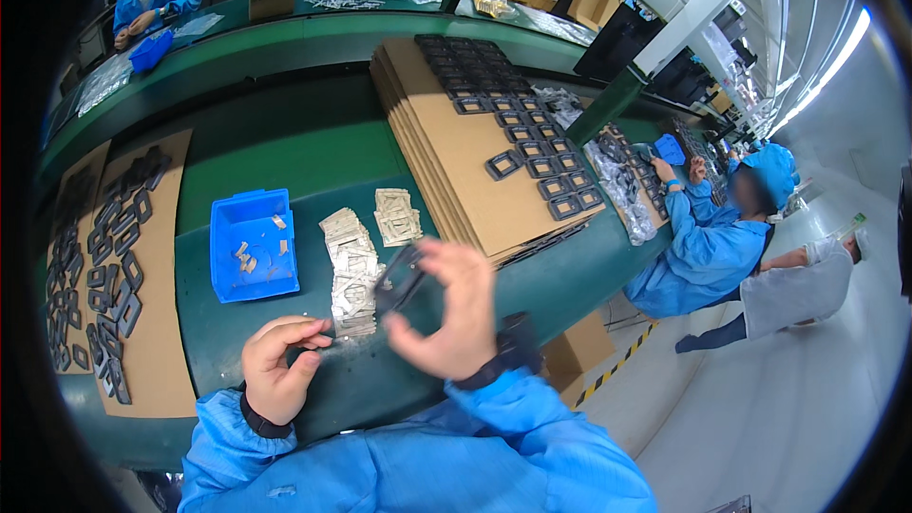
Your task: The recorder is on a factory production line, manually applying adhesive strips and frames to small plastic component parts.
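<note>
My right hand (454, 309) grips a black rectangular frame (402, 277) between thumb and fingers, tilted above the bench and smeared by motion. To its left, my left hand (280, 366) is low over the green bench, fingers curled toward the thumb; anything at the fingertips is too small to make out. Between and beyond my hands lies a long pile of thin pale strips (350, 261), partly covered by the held frame. A smaller stack of similar strips (397, 217) lies just behind it. Left of the piles stands a blue bin (221, 252) with a few small pale pieces inside.
At the left, cardboard sheets (152, 361) carry many black frames (123, 256). A tall cardboard stack (456, 166) at the back right holds rows of frames (541, 167). A green post (608, 104) rises beyond it. A co-worker (708, 237) sits at the right; others work across the bench.
</note>
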Demonstrator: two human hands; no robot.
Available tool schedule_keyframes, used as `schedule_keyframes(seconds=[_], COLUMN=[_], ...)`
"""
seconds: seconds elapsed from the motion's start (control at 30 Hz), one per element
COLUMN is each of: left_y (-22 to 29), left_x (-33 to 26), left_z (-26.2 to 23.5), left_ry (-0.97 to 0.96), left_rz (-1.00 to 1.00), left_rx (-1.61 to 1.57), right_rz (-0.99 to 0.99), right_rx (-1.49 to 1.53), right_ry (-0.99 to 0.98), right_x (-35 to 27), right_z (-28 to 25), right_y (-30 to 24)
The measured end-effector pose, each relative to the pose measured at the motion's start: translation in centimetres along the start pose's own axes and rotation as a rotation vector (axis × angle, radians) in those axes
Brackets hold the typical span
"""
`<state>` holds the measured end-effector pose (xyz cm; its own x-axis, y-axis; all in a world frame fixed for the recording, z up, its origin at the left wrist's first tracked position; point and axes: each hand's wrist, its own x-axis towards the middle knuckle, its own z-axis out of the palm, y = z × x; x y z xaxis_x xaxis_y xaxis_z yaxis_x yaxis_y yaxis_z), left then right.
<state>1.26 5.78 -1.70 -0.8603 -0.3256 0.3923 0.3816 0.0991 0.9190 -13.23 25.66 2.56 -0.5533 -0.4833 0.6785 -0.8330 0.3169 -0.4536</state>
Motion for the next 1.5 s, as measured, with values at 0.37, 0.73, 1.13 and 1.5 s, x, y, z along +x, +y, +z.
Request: schedule_keyframes(seconds=[0.37, 0.73, 1.13, 1.5], left_y=[1.0, 1.1, 1.5, 1.1], left_x=[0.5, 0.8, 0.9, 0.8], left_z=[0.2, -0.2, -0.4, -0.5], left_ry=[-0.060, -0.096, -0.136, -0.146], left_rz=[0.038, 0.054, 0.111, 0.150], left_rx=[0.169, 0.237, 0.310, 0.302], right_rz=[0.254, -0.040, -0.265, -0.305], right_rx=[-0.610, -0.691, -0.625, -0.632], right_ry=[-0.293, -0.375, -0.433, -0.435], right_x=[6.8, 9.2, 13.0, 17.0], right_z=[-8.0, -8.9, -6.0, -2.8], right_y=[15.1, 17.7, 22.0, 25.0])
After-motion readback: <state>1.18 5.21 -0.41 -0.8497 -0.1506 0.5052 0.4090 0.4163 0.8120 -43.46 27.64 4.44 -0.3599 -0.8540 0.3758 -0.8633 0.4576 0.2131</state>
